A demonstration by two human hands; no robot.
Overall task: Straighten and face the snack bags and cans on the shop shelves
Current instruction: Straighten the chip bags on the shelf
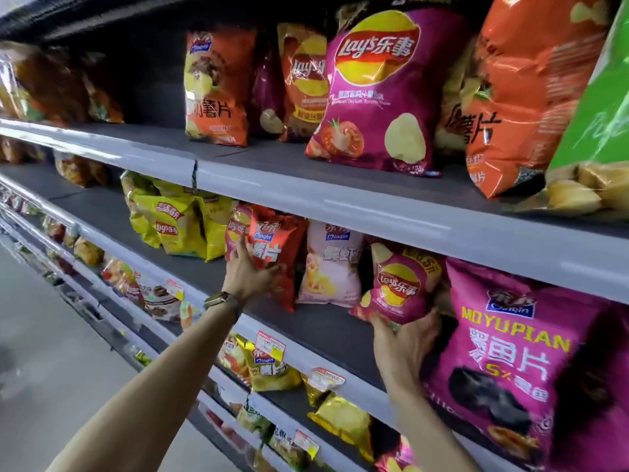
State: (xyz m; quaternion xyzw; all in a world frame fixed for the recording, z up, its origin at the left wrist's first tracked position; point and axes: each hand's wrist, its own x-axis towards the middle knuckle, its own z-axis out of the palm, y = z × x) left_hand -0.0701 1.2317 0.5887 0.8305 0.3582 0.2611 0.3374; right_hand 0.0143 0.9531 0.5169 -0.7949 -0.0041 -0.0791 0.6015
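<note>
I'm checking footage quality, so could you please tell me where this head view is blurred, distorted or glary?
Head view: lens distortion bows the glare-streaked shelf edge; the green bag is smeared; the left hand gripping the red bag and right hand gripping the small Lay's bag look fairly sharp.

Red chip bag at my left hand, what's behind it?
A pink Lay's bag stands behind the red bag, with only its left strip showing. Anything further back on the shelf is covered.
</note>
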